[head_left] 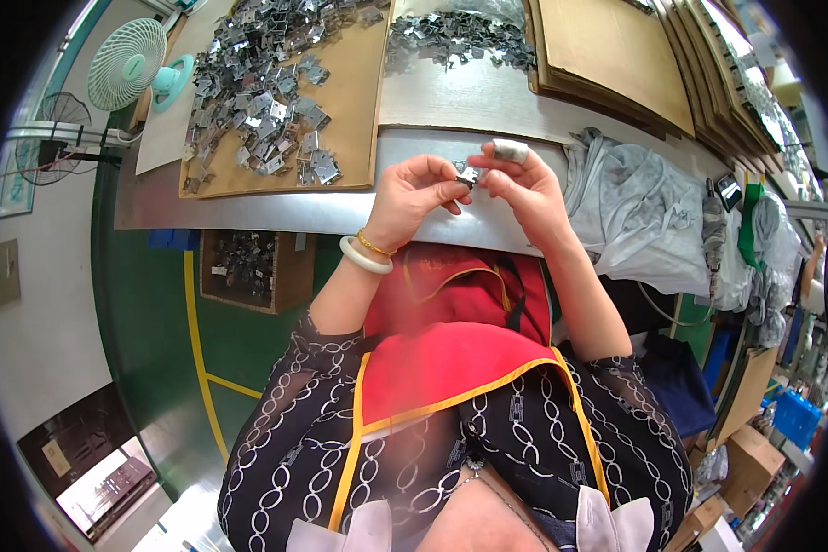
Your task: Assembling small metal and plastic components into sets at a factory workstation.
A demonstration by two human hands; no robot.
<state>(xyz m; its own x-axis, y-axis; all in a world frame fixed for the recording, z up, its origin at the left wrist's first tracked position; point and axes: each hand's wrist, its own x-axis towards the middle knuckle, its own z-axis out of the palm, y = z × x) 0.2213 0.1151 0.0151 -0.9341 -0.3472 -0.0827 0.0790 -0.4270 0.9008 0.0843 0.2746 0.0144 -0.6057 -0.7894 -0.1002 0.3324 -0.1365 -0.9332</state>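
Observation:
Over the near edge of the metal worktable (340, 213), my two hands meet in front of my chest. A small shiny metal bracket (468, 175) is pinched between the thumb and fingers of my left hand (414, 198). From the other side my right hand (532, 195) closes its thumb and fingertips at the bracket's right edge. Pale tape (511, 150) wraps one finger of the right hand. The fingertips partly cover the bracket, so its exact shape is hidden. Many similar metal brackets (271, 120) lie heaped on a cardboard sheet (354, 138) to the left.
More small dark metal parts (460, 39) lie at the back. Cardboard sheets (607, 55) are stacked back right, beside grey-white cloth (644, 202). A green fan (129, 66) stands far left. Below the table sits a wooden box (290, 276) holding metal parts.

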